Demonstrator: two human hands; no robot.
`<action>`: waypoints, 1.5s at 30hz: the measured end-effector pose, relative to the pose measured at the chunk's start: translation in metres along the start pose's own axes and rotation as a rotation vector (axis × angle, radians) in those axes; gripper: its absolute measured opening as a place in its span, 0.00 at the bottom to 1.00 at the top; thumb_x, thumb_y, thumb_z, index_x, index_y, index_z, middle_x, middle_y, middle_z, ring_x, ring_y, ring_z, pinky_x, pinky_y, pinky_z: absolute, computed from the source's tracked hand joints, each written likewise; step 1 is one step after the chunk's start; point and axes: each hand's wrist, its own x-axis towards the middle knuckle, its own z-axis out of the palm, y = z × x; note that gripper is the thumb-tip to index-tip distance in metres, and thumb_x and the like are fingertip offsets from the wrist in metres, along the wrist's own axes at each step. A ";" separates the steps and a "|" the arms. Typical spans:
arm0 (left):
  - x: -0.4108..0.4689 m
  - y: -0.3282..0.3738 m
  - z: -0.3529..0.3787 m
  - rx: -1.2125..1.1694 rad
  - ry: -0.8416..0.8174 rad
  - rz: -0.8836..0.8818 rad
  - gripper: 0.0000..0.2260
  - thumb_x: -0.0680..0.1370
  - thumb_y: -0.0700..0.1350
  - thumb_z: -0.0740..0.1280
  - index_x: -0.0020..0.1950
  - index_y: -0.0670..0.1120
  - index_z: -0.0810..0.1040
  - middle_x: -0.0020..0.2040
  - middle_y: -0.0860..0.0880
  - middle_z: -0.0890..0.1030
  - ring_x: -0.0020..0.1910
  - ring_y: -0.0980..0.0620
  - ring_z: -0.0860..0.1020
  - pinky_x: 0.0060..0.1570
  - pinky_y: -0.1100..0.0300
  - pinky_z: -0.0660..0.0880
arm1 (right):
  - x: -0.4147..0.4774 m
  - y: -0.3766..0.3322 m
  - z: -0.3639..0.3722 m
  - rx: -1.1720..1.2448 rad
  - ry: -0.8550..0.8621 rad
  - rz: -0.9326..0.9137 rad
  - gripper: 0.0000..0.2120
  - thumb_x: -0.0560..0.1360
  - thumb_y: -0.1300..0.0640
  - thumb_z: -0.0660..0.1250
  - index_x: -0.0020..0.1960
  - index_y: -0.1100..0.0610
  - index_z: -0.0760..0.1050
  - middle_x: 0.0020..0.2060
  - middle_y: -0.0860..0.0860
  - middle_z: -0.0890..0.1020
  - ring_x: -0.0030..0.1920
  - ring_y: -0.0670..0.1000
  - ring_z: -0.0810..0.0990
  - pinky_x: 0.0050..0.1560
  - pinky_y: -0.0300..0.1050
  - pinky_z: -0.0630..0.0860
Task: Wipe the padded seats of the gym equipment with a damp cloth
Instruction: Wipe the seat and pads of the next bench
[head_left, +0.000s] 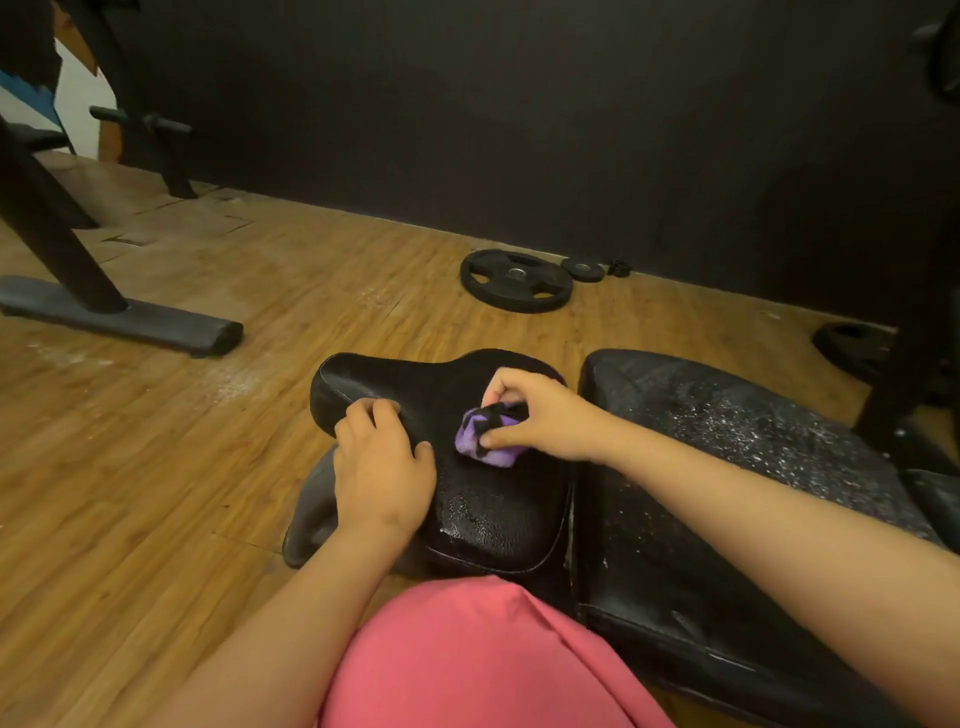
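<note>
In the head view, the right hand (535, 415) is pinching a bunched purple-and-black cloth (485, 439) between thumb and curled fingers, pressing it onto the middle of the black padded seat (485, 499) (whose near part is glistening with droplets). The left hand (382, 462) is resting on the seat's left side, fingers loosely bent, holding nothing. A speckled back pad (727, 467) is lying just beside the seat on the right. A weight plate (516, 280) is lying on the wooden floor (156, 467) beyond.
</note>
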 end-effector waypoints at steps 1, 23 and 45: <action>-0.001 0.002 0.001 0.002 0.011 0.020 0.19 0.76 0.43 0.67 0.65 0.40 0.69 0.65 0.41 0.68 0.64 0.40 0.65 0.62 0.50 0.64 | -0.006 0.002 -0.006 0.027 -0.039 0.013 0.13 0.69 0.59 0.75 0.49 0.56 0.74 0.46 0.50 0.83 0.48 0.44 0.81 0.50 0.35 0.75; 0.084 0.038 0.037 -0.043 0.046 0.261 0.10 0.77 0.40 0.62 0.58 0.42 0.75 0.54 0.42 0.78 0.58 0.41 0.71 0.60 0.48 0.62 | 0.069 0.013 -0.032 -0.167 0.394 0.209 0.12 0.69 0.57 0.74 0.49 0.58 0.74 0.44 0.51 0.80 0.44 0.49 0.78 0.42 0.44 0.75; -0.069 0.112 0.031 -0.216 -0.690 0.609 0.24 0.75 0.60 0.64 0.66 0.50 0.69 0.63 0.56 0.69 0.64 0.59 0.66 0.64 0.62 0.65 | -0.290 0.019 -0.018 0.302 0.981 0.389 0.15 0.69 0.69 0.73 0.47 0.52 0.77 0.43 0.46 0.82 0.46 0.41 0.81 0.49 0.29 0.73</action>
